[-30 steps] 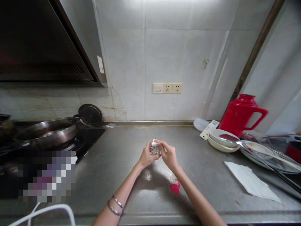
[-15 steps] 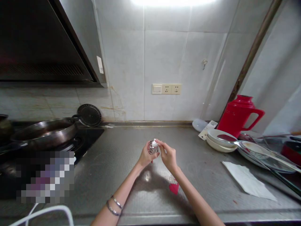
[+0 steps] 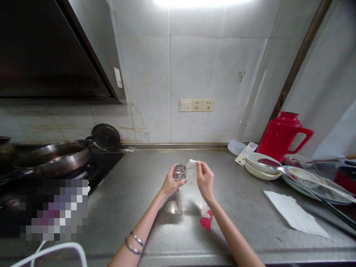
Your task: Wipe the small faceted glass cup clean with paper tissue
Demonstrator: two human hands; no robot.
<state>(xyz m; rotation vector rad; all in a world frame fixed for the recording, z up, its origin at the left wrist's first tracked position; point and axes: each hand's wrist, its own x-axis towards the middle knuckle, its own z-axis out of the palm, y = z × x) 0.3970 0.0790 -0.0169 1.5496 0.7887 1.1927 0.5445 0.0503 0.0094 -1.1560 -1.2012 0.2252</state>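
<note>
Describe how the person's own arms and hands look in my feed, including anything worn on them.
Both the left hand and the right hand are ungloved. No sleeve shows on either forearm. The left forearm wears two slim, silver-coloured bands; the right forearm shows none. Fine detail on the fingers is too small to tell.

a pale tiled wall (image 3: 150,70) rises behind the back edge of the metal counter (image 3: 141,170), with bright light (image 3: 203,2), a cream socket panel (image 3: 196,105), a dark hood (image 3: 47,48) above the left end and a slanting brown pipe (image 3: 298,61) near the back right corner.
</note>
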